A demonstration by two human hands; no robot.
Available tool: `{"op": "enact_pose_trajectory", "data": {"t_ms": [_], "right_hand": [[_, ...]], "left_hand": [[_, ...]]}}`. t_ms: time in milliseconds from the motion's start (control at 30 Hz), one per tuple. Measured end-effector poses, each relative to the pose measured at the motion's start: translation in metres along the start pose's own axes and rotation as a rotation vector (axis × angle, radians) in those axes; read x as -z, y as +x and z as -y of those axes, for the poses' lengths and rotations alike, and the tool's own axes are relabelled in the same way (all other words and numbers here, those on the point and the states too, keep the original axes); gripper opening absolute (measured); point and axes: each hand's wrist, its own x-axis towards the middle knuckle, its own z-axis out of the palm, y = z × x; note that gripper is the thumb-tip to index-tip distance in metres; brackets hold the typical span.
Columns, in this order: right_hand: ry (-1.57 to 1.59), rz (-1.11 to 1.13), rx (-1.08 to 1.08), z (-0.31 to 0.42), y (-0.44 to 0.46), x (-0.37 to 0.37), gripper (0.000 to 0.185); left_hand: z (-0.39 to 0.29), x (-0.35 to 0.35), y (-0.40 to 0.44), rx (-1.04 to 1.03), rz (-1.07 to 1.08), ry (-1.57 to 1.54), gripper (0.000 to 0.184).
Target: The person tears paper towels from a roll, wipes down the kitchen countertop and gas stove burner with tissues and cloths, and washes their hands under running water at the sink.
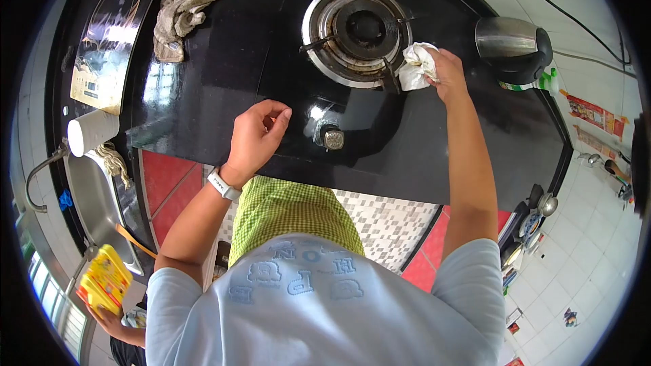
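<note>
My right hand (449,73) grips a crumpled white paper tissue (415,68). The tissue touches the black glass stove top (434,132) at the right side of the round gas burner (366,27), beside its metal rim. Above the near part of the stove, my left hand (258,134) is loosely closed, thumb and fingertips together, with nothing visible in it. A square metal control knob (332,138) lies just right of that hand.
A kettle (508,44) stands right of the burner, with a green-and-white bottle (542,83) behind. A rag (180,20) and induction cooker (108,34) lie left. White cup (95,132) stands near the sink (95,193). Another person's hand (112,325) holds a yellow package (107,278).
</note>
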Motion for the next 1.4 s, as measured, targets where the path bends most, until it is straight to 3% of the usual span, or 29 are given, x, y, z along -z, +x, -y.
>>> {"op": "enact_pose_trajectory", "data": {"t_ms": [67,133,200,267,333,367,500,667,733,767,1000,1200,1400], "right_hand": [[-0.126,-0.118,0.278,-0.003,0.012,-0.007,0.020],[-0.383,-0.215,0.793,-0.018,0.042,-0.011,0.020],[-0.698,-0.319,0.970,-0.003,0.028,-0.027,0.020],[-0.871,-0.326,0.938,0.005,0.028,-0.035,0.022],[-0.949,-0.416,0.679,0.010,0.032,-0.042,0.023],[-0.915,-0.407,0.443,0.025,0.024,-0.048,0.027],[-0.942,-0.469,0.600,0.016,0.027,-0.052,0.032],[-1.061,-0.494,0.544,0.025,0.027,-0.059,0.035],[-0.951,-0.482,0.220,0.041,0.019,-0.067,0.040],[-0.902,-0.499,0.175,0.043,0.022,-0.071,0.044],[-0.867,-0.461,0.121,0.039,0.045,-0.065,0.045],[-0.919,-0.274,0.289,0.026,0.045,-0.047,0.039],[-0.900,-0.358,0.186,0.012,0.051,-0.049,0.036]], "left_hand": [[0.004,0.001,0.001,0.003,-0.009,0.008,0.014],[0.009,0.000,0.002,0.011,-0.006,-0.052,0.014],[0.009,-0.001,0.005,0.022,-0.001,-0.060,0.014],[0.007,-0.001,0.007,0.034,0.004,-0.066,0.013],[0.000,-0.002,0.009,0.024,-0.002,-0.047,0.013],[-0.001,-0.003,0.010,0.026,-0.003,-0.046,0.013],[-0.007,-0.005,0.016,0.030,0.032,-0.039,0.013],[-0.003,-0.006,0.021,0.029,0.053,-0.002,0.013],[-0.006,-0.006,0.023,0.036,0.067,-0.025,0.013],[-0.008,-0.005,0.024,0.047,0.063,-0.054,0.013],[-0.024,0.008,0.027,0.007,0.022,-0.049,0.013],[-0.005,0.021,0.028,0.022,-0.009,0.020,0.014],[-0.008,0.020,0.024,0.005,0.011,-0.022,0.013]]}}
